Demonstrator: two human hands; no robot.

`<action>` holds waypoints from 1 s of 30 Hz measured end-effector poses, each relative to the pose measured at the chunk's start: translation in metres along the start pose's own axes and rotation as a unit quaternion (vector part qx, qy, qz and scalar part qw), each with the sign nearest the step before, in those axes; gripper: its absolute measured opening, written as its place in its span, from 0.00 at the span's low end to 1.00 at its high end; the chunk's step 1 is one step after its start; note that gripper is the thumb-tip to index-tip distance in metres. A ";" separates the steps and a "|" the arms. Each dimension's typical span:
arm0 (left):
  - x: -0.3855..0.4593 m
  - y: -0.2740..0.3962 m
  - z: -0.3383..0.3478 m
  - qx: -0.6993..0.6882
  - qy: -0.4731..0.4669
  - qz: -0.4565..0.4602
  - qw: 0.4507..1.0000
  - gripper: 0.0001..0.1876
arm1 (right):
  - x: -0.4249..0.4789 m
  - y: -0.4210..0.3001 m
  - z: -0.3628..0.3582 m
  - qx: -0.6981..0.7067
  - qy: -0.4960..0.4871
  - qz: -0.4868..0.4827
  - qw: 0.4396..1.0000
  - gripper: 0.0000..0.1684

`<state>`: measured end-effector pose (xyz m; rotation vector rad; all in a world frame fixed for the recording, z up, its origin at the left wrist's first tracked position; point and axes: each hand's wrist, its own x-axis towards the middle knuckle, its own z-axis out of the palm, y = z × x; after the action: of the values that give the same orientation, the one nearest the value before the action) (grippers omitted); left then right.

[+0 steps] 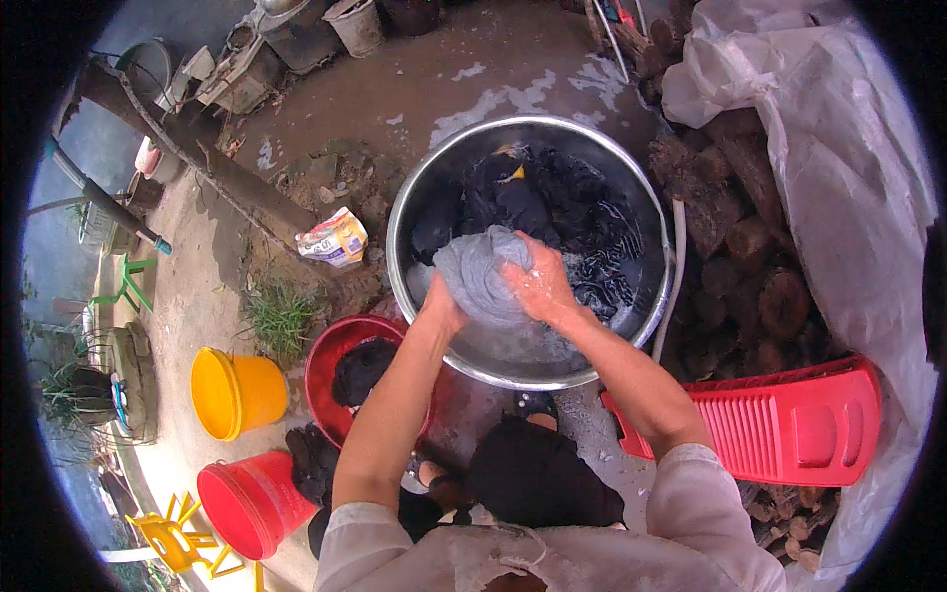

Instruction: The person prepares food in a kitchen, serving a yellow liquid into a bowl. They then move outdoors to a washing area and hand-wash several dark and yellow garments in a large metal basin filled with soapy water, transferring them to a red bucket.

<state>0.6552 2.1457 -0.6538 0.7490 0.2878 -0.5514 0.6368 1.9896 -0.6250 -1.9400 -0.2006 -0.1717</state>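
Observation:
A bunched wet grey cloth (481, 277) is held between my two hands over the near part of a large round metal basin (400, 222). My left hand (445, 302) grips its left side, fingers mostly hidden behind the fabric. On the right side my right hand (544, 281) presses into the cloth, with bits of suds on its skin. Dark wet clothes (525, 200) fill the far part of the basin, one bearing a small yellow patch. A black-and-white striped garment (603, 274) lies in the soapy water at the right.
A red basin (319, 370) with dark cloth stands at my left, near a yellow bucket (259, 388) and a red bucket (277, 496). A red plastic washboard (777, 429) rests at right by stacked logs (747, 244). A printed packet (336, 238) lies beyond the grass.

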 end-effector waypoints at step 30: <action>-0.125 -0.005 -0.133 0.758 0.067 0.080 0.644 0.37 | -0.079 0.189 0.022 -0.106 -0.148 0.211 0.960 0.23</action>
<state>0.5426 2.2835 -0.6956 2.4597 -0.2144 -0.4776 0.6019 1.9372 -0.8214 -2.1693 0.0417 0.3957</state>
